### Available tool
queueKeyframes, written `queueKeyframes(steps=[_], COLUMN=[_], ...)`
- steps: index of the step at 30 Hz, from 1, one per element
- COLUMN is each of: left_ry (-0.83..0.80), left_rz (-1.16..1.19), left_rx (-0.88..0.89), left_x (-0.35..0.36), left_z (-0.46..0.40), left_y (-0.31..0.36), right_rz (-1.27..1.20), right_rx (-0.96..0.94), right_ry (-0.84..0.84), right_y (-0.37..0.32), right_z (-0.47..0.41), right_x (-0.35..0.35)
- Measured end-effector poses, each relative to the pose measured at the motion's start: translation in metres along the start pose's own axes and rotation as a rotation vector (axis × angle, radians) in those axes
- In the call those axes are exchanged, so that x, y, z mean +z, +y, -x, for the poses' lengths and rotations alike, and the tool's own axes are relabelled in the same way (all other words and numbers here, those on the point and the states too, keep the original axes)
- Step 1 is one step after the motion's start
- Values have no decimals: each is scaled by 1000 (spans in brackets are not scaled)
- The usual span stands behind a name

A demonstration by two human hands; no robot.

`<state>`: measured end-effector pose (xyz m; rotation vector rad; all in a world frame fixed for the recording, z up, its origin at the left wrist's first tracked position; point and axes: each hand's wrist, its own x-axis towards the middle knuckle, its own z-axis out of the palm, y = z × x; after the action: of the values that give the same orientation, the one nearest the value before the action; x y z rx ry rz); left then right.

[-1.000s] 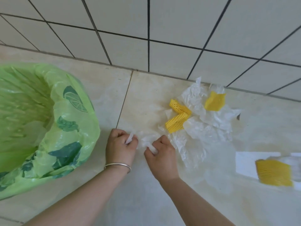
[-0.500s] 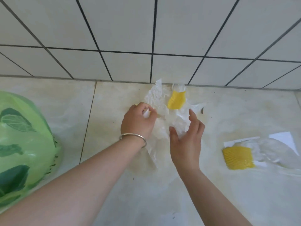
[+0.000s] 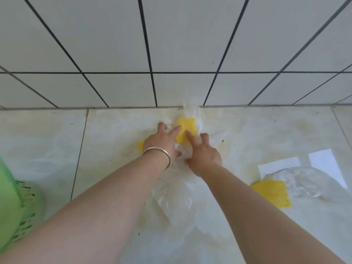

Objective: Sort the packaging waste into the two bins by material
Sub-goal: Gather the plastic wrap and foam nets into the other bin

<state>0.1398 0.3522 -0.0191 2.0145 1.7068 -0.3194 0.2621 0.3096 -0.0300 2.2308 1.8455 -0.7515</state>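
Note:
A pile of clear plastic film (image 3: 177, 195) lies on the pale floor against the tiled wall. On its far end sits a yellow foam net (image 3: 187, 125). My left hand (image 3: 162, 141), with a silver bangle on the wrist, rests on the film, its index finger stretched onto the net. My right hand (image 3: 202, 151) lies beside it, index finger touching the net's lower edge. A second yellow net piece (image 3: 140, 145) peeks out left of my left hand. Neither hand visibly grips anything.
A green bin with a green liner bag (image 3: 13, 212) stands at the left edge. To the right lie another yellow foam net (image 3: 270, 193), crumpled clear film (image 3: 308, 183) and white paper sheets (image 3: 322, 162). The tiled wall (image 3: 171, 54) closes off the far side.
Both hands have reached farther toward the wall, from the near end of the film to the yellow net. The view has shifted right, so the green bin shows only at the left edge.

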Motion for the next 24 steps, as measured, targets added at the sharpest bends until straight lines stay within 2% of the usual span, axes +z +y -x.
queueKeyframes(steps=[5,11,16,19,24], left_ry=[52,199,294,316,410], left_rz=[1,129,410,554,958], left_rx=[7,26,-3,-16,-47], left_x=[24,6,-18,-34,-66], left_z=[10,18,35,47,77], left_y=[-1,-4,-1,2,-6], right_rz=[-127,-355,-695,-864,-1095], right_rx=[15,23,58,7,24], right_ry=[107,346,422,443,485], right_y=[-1,15,13,-10,-50], right_z=[15,24,31,43,61], right_x=[27,5,-27,-46,-78])
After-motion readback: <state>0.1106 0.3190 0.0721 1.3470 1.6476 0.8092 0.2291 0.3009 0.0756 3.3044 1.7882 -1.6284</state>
